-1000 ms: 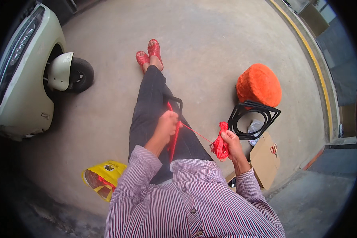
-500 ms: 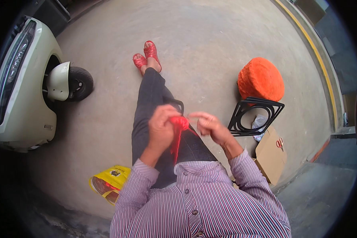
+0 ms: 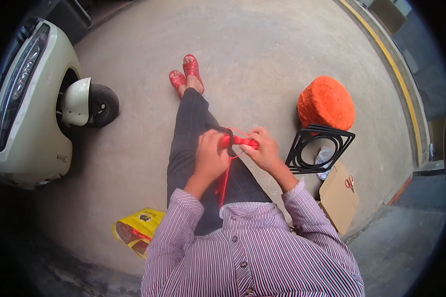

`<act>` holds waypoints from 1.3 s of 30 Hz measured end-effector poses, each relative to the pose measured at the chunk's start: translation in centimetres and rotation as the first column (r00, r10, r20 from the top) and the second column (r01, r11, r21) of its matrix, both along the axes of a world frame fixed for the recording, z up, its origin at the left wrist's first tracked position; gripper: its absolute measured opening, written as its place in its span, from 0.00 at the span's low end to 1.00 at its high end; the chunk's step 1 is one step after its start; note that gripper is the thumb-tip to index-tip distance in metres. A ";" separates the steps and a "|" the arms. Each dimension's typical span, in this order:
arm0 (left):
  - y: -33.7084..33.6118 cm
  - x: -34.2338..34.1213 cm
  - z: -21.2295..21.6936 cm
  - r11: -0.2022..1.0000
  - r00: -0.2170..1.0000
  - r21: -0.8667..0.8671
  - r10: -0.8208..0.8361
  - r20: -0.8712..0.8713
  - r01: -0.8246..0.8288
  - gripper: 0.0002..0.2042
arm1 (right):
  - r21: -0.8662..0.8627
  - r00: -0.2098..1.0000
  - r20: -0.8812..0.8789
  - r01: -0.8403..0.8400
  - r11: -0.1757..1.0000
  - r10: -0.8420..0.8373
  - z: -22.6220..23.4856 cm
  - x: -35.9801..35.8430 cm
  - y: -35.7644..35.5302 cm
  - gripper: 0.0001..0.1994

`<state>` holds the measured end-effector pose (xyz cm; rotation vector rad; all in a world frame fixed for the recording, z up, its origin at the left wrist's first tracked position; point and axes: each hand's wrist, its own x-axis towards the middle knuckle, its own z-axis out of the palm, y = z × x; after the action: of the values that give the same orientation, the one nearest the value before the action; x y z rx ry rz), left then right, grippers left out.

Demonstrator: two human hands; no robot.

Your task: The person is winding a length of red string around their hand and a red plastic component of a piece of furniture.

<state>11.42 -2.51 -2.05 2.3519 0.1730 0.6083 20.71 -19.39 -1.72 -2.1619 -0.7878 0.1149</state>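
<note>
A bundle of red cord [image 3: 239, 141] is stretched level between my two hands above my lap. My left hand [image 3: 211, 153] is closed round its left end, and my right hand [image 3: 263, 150] grips its right end. Loose loops of thin red cord curve above and below the bundle. From beneath my left hand a red braided strand [image 3: 225, 180] hangs down over my dark trousers [image 3: 189, 133]. A black curved piece [image 3: 230, 138] shows at the bundle, close to my left fingers; whether it touches the cord I cannot tell.
At the left stands a pale vehicle [image 3: 34, 133] with its wheel [image 3: 103, 105]. A yellow bag [image 3: 141, 222] with red stuff inside lies by my left side. To the right are an orange plush stool [image 3: 327, 103], a black frame [image 3: 293, 157], cardboard [image 3: 338, 198] and red-handled scissors [image 3: 350, 181].
My right hand has come in from a pointing pose and now grips the cord. The red bundle, bunched at my left hand before, is now drawn out between both hands.
</note>
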 end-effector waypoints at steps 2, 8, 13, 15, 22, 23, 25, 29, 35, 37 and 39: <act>-0.2 -1.4 -0.1 0.987 0.978 -0.163 -0.045 -0.203 0.012 0.15 | 0.113 0.997 -0.032 -0.060 0.992 0.064 3.2 -0.3 -1.9 0.10; -1.5 -2.5 -3.1 0.853 0.947 -0.522 -0.163 -0.277 -0.006 0.16 | 0.652 0.558 -0.473 -0.300 0.697 0.682 9.0 -4.9 -4.6 0.13; -1.7 -2.3 -3.1 0.821 0.908 -0.555 -0.123 -0.400 -0.133 0.18 | 0.655 0.409 -0.624 -0.190 0.731 0.666 11.1 -9.0 -5.1 0.13; -1.4 -2.3 -4.2 0.824 0.900 -0.554 -0.145 -0.410 -0.120 0.18 | 0.552 0.458 -0.683 -0.188 0.812 0.570 12.3 -9.9 -5.4 0.13; -2.0 -1.0 -1.7 0.951 0.991 -0.281 0.137 0.002 -0.131 0.10 | 0.646 0.674 -0.093 -0.519 0.560 0.733 14.6 -3.4 -6.3 0.17; -1.6 -0.7 -0.7 0.952 0.992 -0.279 0.130 0.001 -0.124 0.10 | 0.492 0.879 -0.050 -0.391 0.778 0.474 13.8 -3.5 -5.6 0.15; -0.4 0.0 1.4 0.298 0.967 -0.924 -0.005 -0.254 -0.241 0.08 | 0.021 0.937 0.071 -0.344 0.939 0.341 12.2 -1.3 -4.0 0.09; 1.1 1.0 -1.0 0.164 0.943 -0.940 -0.102 -0.317 -0.298 0.08 | -0.342 0.909 0.272 -0.215 0.915 0.315 1.9 0.4 -0.5 0.09; 0.7 1.7 -3.5 0.783 0.910 -0.529 0.110 -0.400 -0.327 0.12 | 0.153 0.829 -0.522 -0.137 0.979 0.198 -0.8 -1.0 3.0 0.09; 0.9 1.5 -3.6 0.845 0.941 -0.415 0.287 -0.179 -0.337 0.11 | 0.291 0.937 -0.318 -0.048 0.956 0.144 -1.5 -1.5 2.5 0.11; -0.1 0.8 -0.7 0.810 0.960 -0.515 0.245 -0.138 -0.281 0.10 | 0.279 0.970 -0.159 -0.136 0.951 0.185 1.0 -2.2 2.0 0.13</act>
<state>12.18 -2.63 -2.74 1.8145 0.6278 0.5294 18.49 -17.37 -0.73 -1.8034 -0.8218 0.2735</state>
